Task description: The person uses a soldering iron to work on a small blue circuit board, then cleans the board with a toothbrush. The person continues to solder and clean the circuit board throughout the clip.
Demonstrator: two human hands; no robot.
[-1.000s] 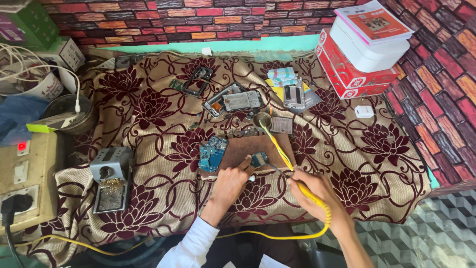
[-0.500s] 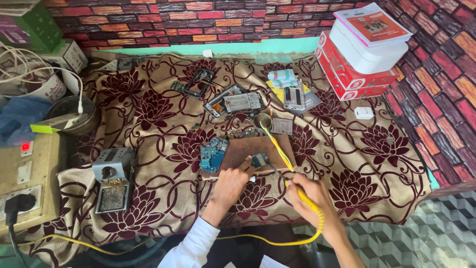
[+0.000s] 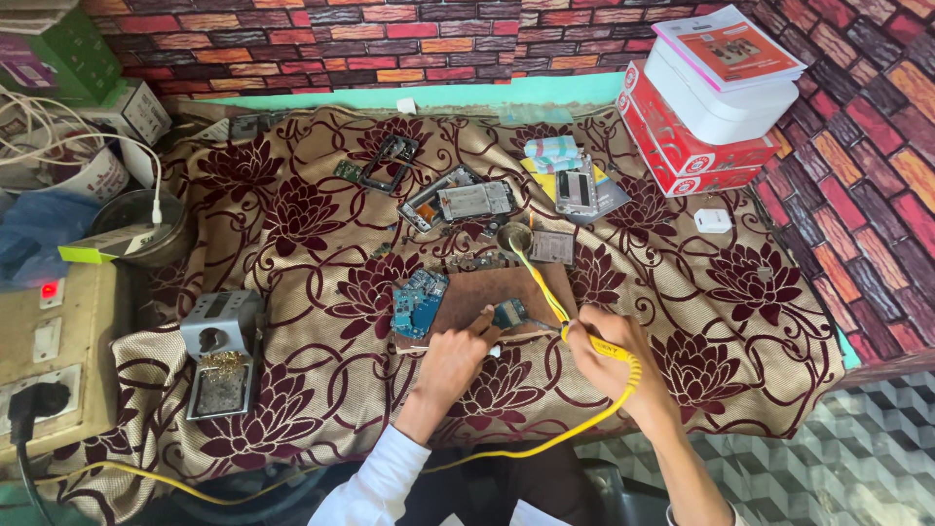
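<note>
My right hand point(image 3: 612, 353) grips a yellow soldering iron point(image 3: 596, 344) whose tip points left at a small circuit board point(image 3: 508, 313). That small board lies on a brown work mat point(image 3: 487, 290). My left hand point(image 3: 453, 356) rests at the mat's near edge, fingers pinching a thin stick-like tool point(image 3: 458, 345) beside the small board. A blue circuit board point(image 3: 417, 301) lies on the mat's left side. The iron's yellow cord point(image 3: 545, 443) curls back under my right wrist.
A soldering iron stand with brass wool point(image 3: 222, 356) sits at the left. Dismantled phone parts point(image 3: 458, 202) lie further back. Stacked red and white boxes point(image 3: 706, 107) stand at the right, a power strip point(image 3: 44, 375) at the far left. A floral cloth point(image 3: 740, 292) covers the table.
My right hand has shifted slightly left and closer to the small board with the iron. The left hand stays at the mat's edge.
</note>
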